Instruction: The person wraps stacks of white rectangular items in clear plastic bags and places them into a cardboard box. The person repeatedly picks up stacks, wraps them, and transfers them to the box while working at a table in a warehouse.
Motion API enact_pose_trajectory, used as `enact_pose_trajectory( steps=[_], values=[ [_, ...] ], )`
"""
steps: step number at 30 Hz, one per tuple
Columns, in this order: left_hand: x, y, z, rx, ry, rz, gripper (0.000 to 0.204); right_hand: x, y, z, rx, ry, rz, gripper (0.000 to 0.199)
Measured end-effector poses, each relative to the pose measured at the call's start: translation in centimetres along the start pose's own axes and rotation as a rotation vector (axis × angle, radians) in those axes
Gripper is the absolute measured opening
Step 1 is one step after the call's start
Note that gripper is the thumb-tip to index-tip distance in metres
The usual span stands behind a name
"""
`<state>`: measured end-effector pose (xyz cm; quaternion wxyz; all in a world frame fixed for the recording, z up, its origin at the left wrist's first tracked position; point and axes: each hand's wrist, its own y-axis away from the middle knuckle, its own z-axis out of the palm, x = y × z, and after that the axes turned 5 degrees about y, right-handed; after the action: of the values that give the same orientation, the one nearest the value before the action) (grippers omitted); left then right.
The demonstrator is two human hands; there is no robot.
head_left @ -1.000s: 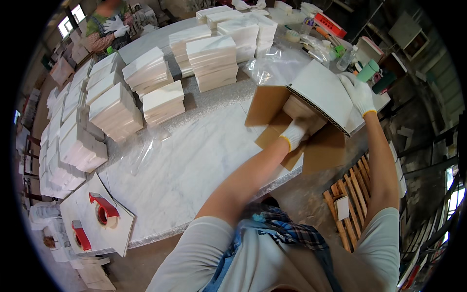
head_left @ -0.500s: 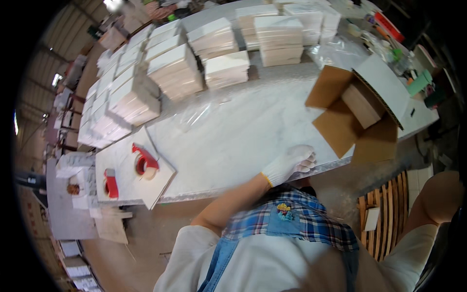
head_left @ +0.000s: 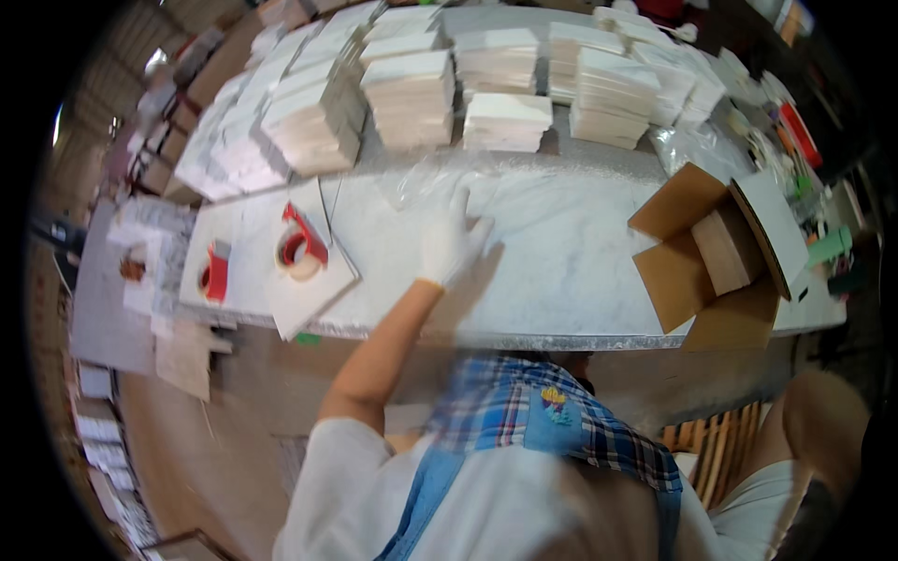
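Observation:
Over the marble-patterned tabletop, my left hand reaches forward in a white glove with a yellow cuff. Its visible fingers are stretched out and apart, and nothing shows in them. Just beyond the fingertips lies crumpled clear plastic film; whether they touch it cannot be told. An open cardboard box stands at the right with its flaps spread and a pale stack inside. My right arm hangs at the lower right, and its hand is out of the picture.
White stacked blocks line the far side in several rows. At the left, one red tape dispenser rests on flat white boards, and another red dispenser is beside them. More clear plastic lies behind the box. Wooden slats stand below right.
My left hand has moved from the table's near edge forward and left toward the plastic film, and its curled fingers have spread. The whole view has shifted.

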<state>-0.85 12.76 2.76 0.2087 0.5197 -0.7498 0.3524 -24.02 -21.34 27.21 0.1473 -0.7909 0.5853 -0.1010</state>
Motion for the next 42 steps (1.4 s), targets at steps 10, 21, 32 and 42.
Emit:
enact_pose_trajectory(
  steps=[10, 21, 32, 42],
  values=[
    [-0.4, 0.7, 2.4, 0.124, -0.134, 0.138, 0.051, 3.3, 4.5, -1.1, 0.004, 0.01, 0.197, 0.042],
    [-3.9, -2.4, -0.2, 0.344, -0.36, 0.161, 0.058, 3.6, 5.1, -1.0, 0.002, -0.022, 0.217, 0.042],
    [-9.0, -9.5, -1.8, 0.226, -0.727, -0.295, 0.075, 3.2, 4.7, -0.4, 0.008, -0.039, 0.187, 0.042],
    [-11.7, -10.8, -1.5, 0.268, -0.637, -0.151, 0.029, -0.8, -0.5, 0.5, 0.179, -0.062, 0.098, 0.043]
  ],
)
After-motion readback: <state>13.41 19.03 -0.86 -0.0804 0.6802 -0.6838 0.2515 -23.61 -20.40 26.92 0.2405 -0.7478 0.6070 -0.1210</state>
